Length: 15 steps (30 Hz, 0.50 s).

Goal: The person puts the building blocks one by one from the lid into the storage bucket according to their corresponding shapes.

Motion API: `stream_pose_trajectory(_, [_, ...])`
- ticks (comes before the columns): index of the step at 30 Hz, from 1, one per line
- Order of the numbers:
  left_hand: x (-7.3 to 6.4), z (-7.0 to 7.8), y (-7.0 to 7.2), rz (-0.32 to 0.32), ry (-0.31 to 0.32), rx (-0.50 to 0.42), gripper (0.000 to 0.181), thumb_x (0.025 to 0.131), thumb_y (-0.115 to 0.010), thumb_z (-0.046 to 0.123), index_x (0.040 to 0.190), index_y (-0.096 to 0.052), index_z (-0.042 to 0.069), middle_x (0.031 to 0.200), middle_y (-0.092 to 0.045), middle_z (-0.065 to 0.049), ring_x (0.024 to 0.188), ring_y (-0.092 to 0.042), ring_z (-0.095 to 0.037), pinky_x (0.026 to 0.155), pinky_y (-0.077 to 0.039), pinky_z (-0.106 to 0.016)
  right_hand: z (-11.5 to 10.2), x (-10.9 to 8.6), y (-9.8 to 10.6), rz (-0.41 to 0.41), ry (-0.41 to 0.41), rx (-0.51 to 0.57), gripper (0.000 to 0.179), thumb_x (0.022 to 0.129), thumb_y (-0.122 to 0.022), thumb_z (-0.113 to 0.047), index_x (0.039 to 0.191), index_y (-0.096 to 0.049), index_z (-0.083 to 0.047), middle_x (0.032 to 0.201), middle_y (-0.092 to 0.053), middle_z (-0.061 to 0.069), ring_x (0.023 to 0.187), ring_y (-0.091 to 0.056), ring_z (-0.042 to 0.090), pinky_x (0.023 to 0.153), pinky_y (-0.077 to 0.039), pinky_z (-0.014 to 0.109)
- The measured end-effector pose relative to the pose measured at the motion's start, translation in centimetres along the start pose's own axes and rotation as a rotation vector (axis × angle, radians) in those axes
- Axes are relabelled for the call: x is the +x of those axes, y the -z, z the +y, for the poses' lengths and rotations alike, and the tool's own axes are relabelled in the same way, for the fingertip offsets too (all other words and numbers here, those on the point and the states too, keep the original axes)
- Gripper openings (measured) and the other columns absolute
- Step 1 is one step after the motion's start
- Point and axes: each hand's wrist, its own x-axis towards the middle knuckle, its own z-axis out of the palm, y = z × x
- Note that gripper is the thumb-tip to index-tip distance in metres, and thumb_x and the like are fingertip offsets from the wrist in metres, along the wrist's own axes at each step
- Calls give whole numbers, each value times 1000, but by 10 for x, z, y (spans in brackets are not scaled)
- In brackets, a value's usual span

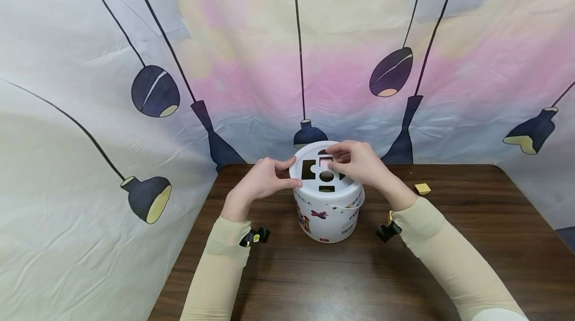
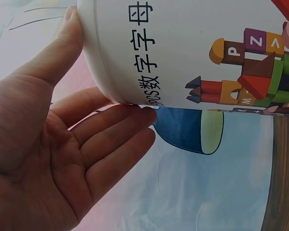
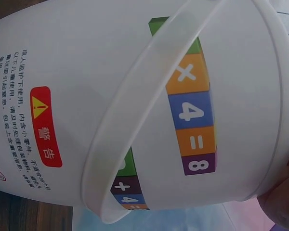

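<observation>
A white bucket [image 1: 324, 221] with printed toy-block pictures stands upright on the table. Its white lid [image 1: 310, 188] has several cut-out holes of different shapes. At the lid's left edge my left hand [image 1: 262, 177] rests thumb and index finger against the rim; in the left wrist view its other fingers lie fairly straight by the bucket's side. Over the back right of the lid, my right hand [image 1: 361, 161] pinches a small pink block [image 1: 326, 162] at a square hole. The right wrist view shows mostly the bucket's side and its handle [image 3: 130, 106], with only a bit of the hand.
A yellow block [image 1: 422, 189] lies on the brown wooden table [image 1: 314, 281] to the right, and another yellow piece [image 1: 390, 217] is partly hidden by the right wrist. Behind the table hangs a cloth [image 1: 251, 61] printed with lamps.
</observation>
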Motion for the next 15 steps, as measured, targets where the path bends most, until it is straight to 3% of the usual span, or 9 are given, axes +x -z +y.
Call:
stream_pose_trajectory(6, [0,0,0,-2,4,0,81,89,-88,49,156,-54,19,143,-66,-11,117,-68,-17,94,-56,-39,0,-2,0,6,5,10,38,93,-84,-11,129,-76,-2,124,-75,17,107,-75,32,94,-61,46])
stream_pose_trajectory(15, [0,1,0,0,4,4,81,89,-88,50,156,-54,20,145,-65,-11,125,-65,-17,99,-56,-41,1,-3,1,12,10,12,37,93,-84,-11,128,-77,-3,124,-75,14,106,-75,31,92,-61,45])
